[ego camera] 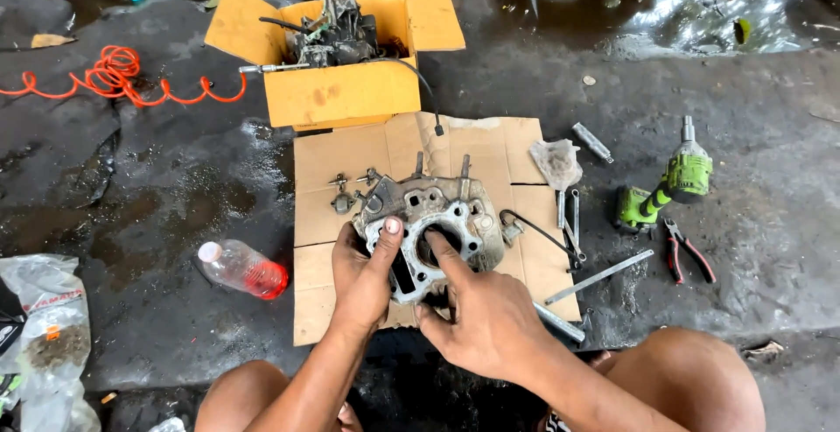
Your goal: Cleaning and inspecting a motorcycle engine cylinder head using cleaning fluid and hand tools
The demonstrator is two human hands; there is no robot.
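A grey, grimy metal engine cylinder head (442, 213) with a round bore and several bolt holes rests tilted on a flattened sheet of cardboard (341, 169). My left hand (363, 279) grips its left edge, thumb laid over the top face. My right hand (481, 318) is beside it, index finger stretched into the round bore, the other fingers curled under the lower edge. Small metal parts (346, 191) lie just left of the head on the cardboard.
An open yellow cardboard box (350, 95) with engine parts stands behind. A green cordless driver (669, 187), red-handled pliers (687, 252), wrenches (570, 222), a metal bar (599, 276), a plastic bottle of red liquid (243, 268), an orange coiled hose (122, 77) and plastic bags (44, 327) lie on wet concrete.
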